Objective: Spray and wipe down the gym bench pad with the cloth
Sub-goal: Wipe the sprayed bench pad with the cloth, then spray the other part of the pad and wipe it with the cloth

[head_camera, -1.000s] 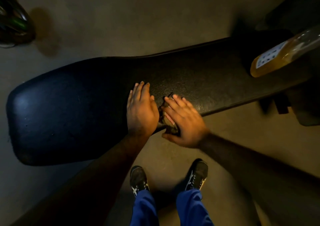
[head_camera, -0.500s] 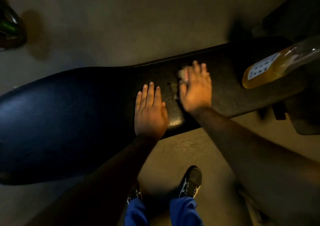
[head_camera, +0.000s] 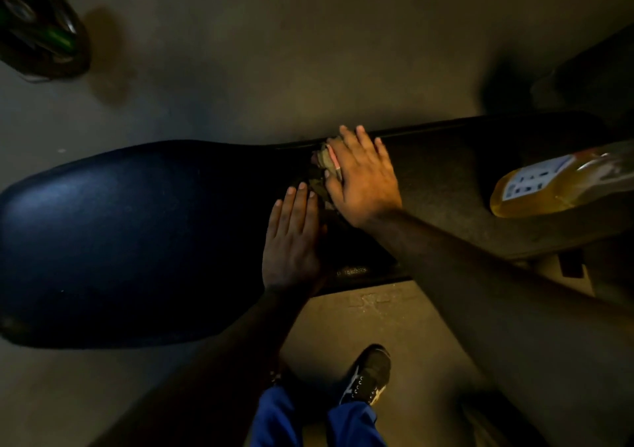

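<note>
A long black gym bench pad [head_camera: 130,240] runs across the view, wide at the left and narrow at the right. My right hand [head_camera: 363,179] lies flat with straight fingers on a crumpled dull cloth [head_camera: 322,162] at the pad's far edge, and only the cloth's left part shows. My left hand [head_camera: 291,244] rests flat on the pad just beside and nearer to me, fingers straight, holding nothing. A clear bottle of yellow liquid [head_camera: 555,182] with a white label lies on its side on the narrow right end of the pad.
Concrete floor surrounds the bench. A dark round object with green parts [head_camera: 37,31] sits on the floor at the far left. Dark equipment [head_camera: 590,79] stands at the upper right. My shoe [head_camera: 367,374] and blue trouser legs are below the pad.
My right hand has slid the cloth from the pad's near edge across to its far edge. The left hand has stayed flat on the pad.
</note>
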A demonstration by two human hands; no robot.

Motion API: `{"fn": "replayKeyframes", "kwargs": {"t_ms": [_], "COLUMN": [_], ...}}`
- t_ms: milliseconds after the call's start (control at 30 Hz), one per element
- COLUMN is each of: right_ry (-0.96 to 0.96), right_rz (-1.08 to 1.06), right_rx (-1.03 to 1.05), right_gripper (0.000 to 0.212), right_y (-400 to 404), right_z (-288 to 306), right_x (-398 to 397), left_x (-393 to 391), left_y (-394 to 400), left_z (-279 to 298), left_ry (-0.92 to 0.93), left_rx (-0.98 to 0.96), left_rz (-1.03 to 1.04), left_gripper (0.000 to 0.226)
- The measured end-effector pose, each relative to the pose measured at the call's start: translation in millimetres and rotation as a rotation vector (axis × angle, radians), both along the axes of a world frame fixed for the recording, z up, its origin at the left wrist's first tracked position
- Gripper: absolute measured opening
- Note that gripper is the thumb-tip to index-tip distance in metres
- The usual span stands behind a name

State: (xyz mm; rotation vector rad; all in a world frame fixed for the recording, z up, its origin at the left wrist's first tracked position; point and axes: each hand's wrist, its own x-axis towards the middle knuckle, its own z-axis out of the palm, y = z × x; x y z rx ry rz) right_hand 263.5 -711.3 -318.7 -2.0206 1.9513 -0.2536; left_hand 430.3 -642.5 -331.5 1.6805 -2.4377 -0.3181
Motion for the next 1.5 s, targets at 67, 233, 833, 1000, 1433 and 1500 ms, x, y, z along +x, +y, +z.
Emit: {"fn": "replayKeyframes", "kwargs": {"t_ms": [67,233,833,1000,1433,1500], "right_ry": [0.002,0.005,-0.778,-0.749,-0.941,-0.909], "right_rz": [-0.018,-0.011,-0.865,-1.079,-0.604,-0.476], "right_rx": [0.003,0.029,0.163,0.051,-0.148,-0.115], "right_gripper": [0.063,0.067,0.034,0.029,0.046,0.029], "right_y": [-0.1,0.5,146.5,166.5,115.1,104.8], "right_z": [1.1,5.0,139.5,174.7,182.1,182.4], "right_x": [7.5,5.3,-92.9,-173.9,-252.4,-262.3], "left_x": [-0.6,-0.1,-93.1,-159.6,-250.8,-252.7], "left_y": [0.5,1.1,30.6,33.0,1.3,-2.1], "left_z": [-0.1,4.5,130.1,154.8,161.5,160.1], "left_ry": [-0.017,-0.017,0.034,0.05,0.077,0.091], "left_rx": [0.011,0.021,0.51,0.619,0.492,0.498], "left_rz": [0.009,-0.002,0.034,-0.063,0.117,0.143], "left_gripper": [0.056,0.055,0.046,0.052,0.058,0.058]}}
